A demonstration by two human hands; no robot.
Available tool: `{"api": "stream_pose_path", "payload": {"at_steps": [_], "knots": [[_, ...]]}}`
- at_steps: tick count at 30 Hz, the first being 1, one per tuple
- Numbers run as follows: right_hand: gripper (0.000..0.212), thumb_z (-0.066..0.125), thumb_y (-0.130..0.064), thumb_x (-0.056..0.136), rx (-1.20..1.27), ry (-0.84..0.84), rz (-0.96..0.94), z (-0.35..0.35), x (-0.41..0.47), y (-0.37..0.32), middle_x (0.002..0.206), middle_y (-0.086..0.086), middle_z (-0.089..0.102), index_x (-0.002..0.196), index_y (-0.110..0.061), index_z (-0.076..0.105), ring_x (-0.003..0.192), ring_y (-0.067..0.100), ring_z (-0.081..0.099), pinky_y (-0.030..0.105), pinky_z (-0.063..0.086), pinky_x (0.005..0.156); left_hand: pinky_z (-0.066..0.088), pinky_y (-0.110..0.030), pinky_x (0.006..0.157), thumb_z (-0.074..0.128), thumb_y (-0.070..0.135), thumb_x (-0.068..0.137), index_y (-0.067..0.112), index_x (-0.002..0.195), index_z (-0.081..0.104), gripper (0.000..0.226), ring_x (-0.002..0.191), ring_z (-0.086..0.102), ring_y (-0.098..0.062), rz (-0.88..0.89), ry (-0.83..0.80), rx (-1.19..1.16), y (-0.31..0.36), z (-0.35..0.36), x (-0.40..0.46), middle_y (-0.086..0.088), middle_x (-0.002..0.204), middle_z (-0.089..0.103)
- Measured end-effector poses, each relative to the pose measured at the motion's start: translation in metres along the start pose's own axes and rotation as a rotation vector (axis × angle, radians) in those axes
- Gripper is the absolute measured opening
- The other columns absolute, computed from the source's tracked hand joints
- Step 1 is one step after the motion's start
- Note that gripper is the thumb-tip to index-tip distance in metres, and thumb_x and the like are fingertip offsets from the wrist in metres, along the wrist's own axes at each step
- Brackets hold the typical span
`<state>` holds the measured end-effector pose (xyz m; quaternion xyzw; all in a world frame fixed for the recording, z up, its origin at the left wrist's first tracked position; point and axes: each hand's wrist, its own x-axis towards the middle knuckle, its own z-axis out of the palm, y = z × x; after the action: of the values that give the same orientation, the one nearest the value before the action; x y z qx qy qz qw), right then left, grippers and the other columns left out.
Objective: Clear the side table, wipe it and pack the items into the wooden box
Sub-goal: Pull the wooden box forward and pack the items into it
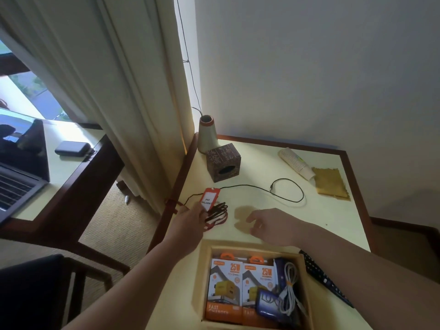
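The cream side table (262, 158) has a dark wood border. A red lanyard tag (210, 197) with its bundled dark cord (217, 215) lies near the table's left edge. My left hand (190, 219) reaches over that edge and pinches the tag's lower end, fingers against the cord. My right hand (269, 225) hovers just right of it with loosely curled fingers, holding nothing. The wooden box (202, 277) sits at the front, holding two orange charger boxes (225, 284), a blue soap pack (267, 303) and a white cable (289, 289).
A vase (206, 135) and a carved wooden cube (223, 161) stand at the back left. Stacked paper cups (295, 163) lie beside a yellow-brown cloth (332, 184). A black cable (288, 190) loops across the middle. A dark dotted item (319, 275) lies right of the box. A laptop (19, 167) sits on the left desk.
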<state>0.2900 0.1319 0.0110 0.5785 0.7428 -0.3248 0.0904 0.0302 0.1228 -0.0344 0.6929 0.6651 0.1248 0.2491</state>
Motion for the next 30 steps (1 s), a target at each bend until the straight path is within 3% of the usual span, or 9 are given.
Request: {"api": "stream_pose_path", "payload": {"at_steps": [6,8,12,16,20,23,26,28,30], "knots": [[0.026,0.076,-0.053,0.088,0.286,-0.003,-0.114,-0.037,-0.028,-0.047,0.117,-0.011,0.072,0.106,-0.034,0.073,0.107,0.008,0.067,0.03,0.052,0.098,0.063,-0.042,0.073,0.049,0.035,0.108,0.03,0.106,0.057,0.01,0.081,0.069,-0.018,0.123,-0.001,-0.24,0.063,-0.06,0.0,0.0,0.092,0.068],[0.03,0.077,-0.052,0.088,0.357,-0.008,-0.148,-0.052,-0.04,-0.06,0.114,-0.011,0.074,0.11,-0.033,0.073,0.106,0.003,0.067,0.026,0.051,0.098,0.061,-0.038,0.064,0.051,0.036,0.107,0.025,0.104,0.062,0.015,0.072,0.073,-0.02,0.119,0.014,-0.36,0.09,-0.079,-0.005,0.0,0.084,0.073],[0.029,0.075,-0.051,0.09,0.467,0.057,-0.169,-0.077,-0.06,-0.071,0.108,-0.021,0.075,0.118,-0.042,0.07,0.104,-0.013,0.062,0.02,0.045,0.095,0.058,-0.024,0.071,0.06,0.024,0.104,0.015,0.105,0.07,0.013,0.079,0.072,-0.007,0.208,0.052,-0.615,0.136,-0.113,-0.012,0.0,0.084,0.076],[0.005,0.071,-0.039,0.097,0.623,0.156,-0.188,-0.098,-0.083,-0.07,0.097,-0.021,0.074,0.101,-0.04,0.075,0.094,-0.006,0.065,0.025,0.045,0.088,0.063,-0.035,0.078,0.063,0.025,0.104,0.02,0.113,0.07,0.012,0.084,0.076,-0.012,0.215,-0.009,-0.85,0.18,-0.143,-0.022,0.003,0.092,0.081],[0.017,0.066,-0.041,0.101,0.685,0.255,-0.211,-0.12,-0.109,-0.068,0.102,-0.02,0.076,0.102,-0.029,0.078,0.094,-0.01,0.065,0.029,0.044,0.094,0.057,-0.035,0.069,0.066,0.028,0.103,0.029,0.127,0.062,0.024,0.07,0.07,0.001,0.311,0.03,-0.915,0.216,-0.168,-0.033,0.009,0.095,0.081],[0.024,0.061,-0.045,0.103,0.664,0.328,-0.233,-0.136,-0.128,-0.059,0.1,-0.001,0.079,0.102,-0.022,0.069,0.102,0.01,0.073,0.049,0.048,0.107,0.054,-0.021,0.057,0.063,0.021,0.105,0.032,0.13,0.058,0.028,0.073,0.072,-0.002,0.362,0.085,-1.001,0.232,-0.184,-0.04,0.006,0.096,0.081],[0.027,0.066,-0.043,0.1,0.665,0.469,-0.252,-0.157,-0.146,-0.044,0.075,-0.003,0.067,0.093,-0.018,0.061,0.074,0.016,0.066,0.059,0.057,0.095,0.056,-0.021,0.071,0.057,0.018,0.107,0.036,0.126,0.067,0.028,0.077,0.066,-0.006,0.388,0.141,-0.927,0.238,-0.195,-0.04,0.002,0.101,0.077],[0.024,0.065,-0.038,0.101,0.602,0.575,-0.248,-0.176,-0.164,-0.039,0.071,-0.002,0.055,0.089,-0.017,0.063,0.064,0.012,0.059,0.046,0.064,0.078,0.053,-0.023,0.074,0.055,0.022,0.107,0.041,0.125,0.07,0.03,0.084,0.066,-0.011,0.371,0.124,-0.82,0.244,-0.197,-0.04,0.004,0.106,0.072],[0.023,0.06,-0.038,0.104,0.494,0.656,-0.229,-0.196,-0.185,-0.038,0.072,-0.001,0.052,0.09,-0.022,0.07,0.058,0.008,0.053,0.031,0.055,0.059,0.051,-0.021,0.075,0.056,0.028,0.106,0.043,0.131,0.066,0.03,0.091,0.067,-0.011,0.345,0.077,-0.721,0.255,-0.198,-0.04,0.011,0.103,0.068]]}}
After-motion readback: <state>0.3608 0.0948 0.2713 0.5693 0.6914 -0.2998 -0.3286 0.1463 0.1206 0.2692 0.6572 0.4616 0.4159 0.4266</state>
